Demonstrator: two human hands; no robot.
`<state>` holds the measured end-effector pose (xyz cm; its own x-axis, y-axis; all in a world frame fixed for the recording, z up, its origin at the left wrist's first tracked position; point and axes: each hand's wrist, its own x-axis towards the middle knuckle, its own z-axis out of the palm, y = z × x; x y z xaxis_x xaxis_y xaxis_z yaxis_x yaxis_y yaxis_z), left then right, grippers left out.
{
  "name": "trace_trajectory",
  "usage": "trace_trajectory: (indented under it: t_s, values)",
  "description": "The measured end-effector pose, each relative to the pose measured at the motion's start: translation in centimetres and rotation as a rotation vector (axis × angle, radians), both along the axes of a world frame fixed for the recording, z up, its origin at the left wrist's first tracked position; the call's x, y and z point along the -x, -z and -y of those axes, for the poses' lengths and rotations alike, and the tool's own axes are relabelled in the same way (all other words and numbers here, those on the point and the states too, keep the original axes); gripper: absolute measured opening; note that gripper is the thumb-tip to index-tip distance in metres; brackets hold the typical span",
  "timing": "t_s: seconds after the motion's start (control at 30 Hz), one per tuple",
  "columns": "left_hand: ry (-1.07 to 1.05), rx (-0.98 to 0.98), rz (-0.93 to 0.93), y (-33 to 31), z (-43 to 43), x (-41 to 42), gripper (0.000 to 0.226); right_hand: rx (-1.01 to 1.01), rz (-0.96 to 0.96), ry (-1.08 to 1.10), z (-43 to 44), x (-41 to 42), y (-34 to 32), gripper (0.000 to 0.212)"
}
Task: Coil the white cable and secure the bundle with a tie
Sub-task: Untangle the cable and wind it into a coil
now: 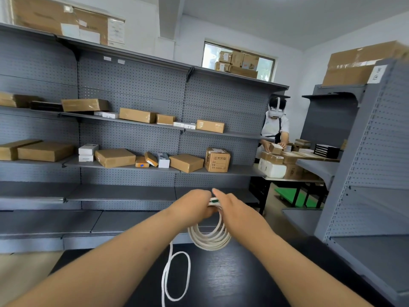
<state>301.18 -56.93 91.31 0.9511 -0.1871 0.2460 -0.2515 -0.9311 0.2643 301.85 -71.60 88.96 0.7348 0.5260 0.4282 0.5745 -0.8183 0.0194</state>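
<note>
Gripping white cable, left hand, right hand, at tie

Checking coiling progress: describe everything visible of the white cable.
The white cable is round, smooth, plastic-looking cord. Most is wound into a several-turn coil hanging below the left hand and right hand, which hold its top, where a green tie shows. A loose tail trails down in one open loop over the dark table.

Two hands hold a coiled white cable
The left hand and right hand grip its top by a green tie; one loose loop lies on the black table.
</note>
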Motion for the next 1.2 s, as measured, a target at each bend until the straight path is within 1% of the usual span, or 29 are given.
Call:
trace_trajectory:
  t_s: [0.07, 0.1, 0.2, 0.3, 0.4, 0.5, 0.63, 0.73, 0.8, 0.87, 0.97, 1.0, 1.1, 1.17, 1.2]
  values:
    - [0.012, -0.064, -0.038, -0.3, 0.0, 0.1, 0.024, 0.087, 0.114, 0.007, 0.1, 0.1, 1.0, 0.061]
    - [0.014, -0.092, -0.053, -0.4, 0.1, 0.1, 0.022, 0.086, 0.163, 0.017, 0.1, 0.0, 1.4, 0.059]
    - [0.018, -0.137, -0.074, -0.3, 0.3, 0.2, 0.021, 0.045, 0.155, 0.015, -0.1, 0.2, 1.8, 0.045]
    - [0.038, -0.139, -0.078, -0.2, 0.5, 0.5, 0.018, -0.006, 0.100, 0.030, -0.3, 0.7, 2.2, 0.038]
    - [0.060, -0.134, -0.070, -0.2, 0.5, 0.8, 0.014, -0.046, 0.006, 0.086, -0.4, 0.9, 2.5, 0.029]
    - [0.075, -0.110, -0.083, -0.1, 0.5, 1.0, 0.013, -0.140, -0.104, 0.092, -0.3, 1.2, 2.4, 0.023]
    - [0.116, -0.143, -0.081, 0.1, 0.9, 1.5, 0.017, -0.235, -0.256, 0.066, 0.0, 1.5, 2.3, 0.025]
    - [0.138, -0.107, -0.061, 0.4, 1.1, 1.7, 0.015, -0.289, -0.328, 0.059, 0.4, 2.0, 2.2, 0.021]
    - [0.124, 0.003, -0.040, 0.9, 1.1, 1.8, 0.010, -0.311, -0.345, 0.063, 0.6, 2.4, 1.9, 0.019]
    - [0.081, 0.161, -0.015, 1.6, 1.0, 1.9, 0.006, -0.353, -0.354, 0.067, 0.8, 2.5, 1.6, 0.019]
    - [-0.012, 0.363, 0.004, 2.7, 1.3, 2.0, 0.020, -0.421, -0.363, 0.076, 1.3, 2.3, 1.3, 0.019]
    - [-0.045, 0.443, 0.001, 3.0, 1.5, 2.1, 0.021, -0.444, -0.369, 0.075, 1.5, 2.1, 1.3, 0.018]
    - [-0.124, 0.701, -0.046, 4.1, 2.3, 2.1, 0.014, -0.504, -0.365, 0.079, 2.3, 1.4, 1.3, 0.010]
    - [-0.163, 0.845, -0.071, 4.7, 3.0, 2.0, 0.006, -0.598, -0.371, 0.093, 3.0, 0.7, 1.1, 0.007]
    - [-0.181, 0.908, -0.069, 4.9, 3.4, 1.9, 0.007, -0.651, -0.379, 0.100, 3.3, 0.4, 1.1, 0.007]
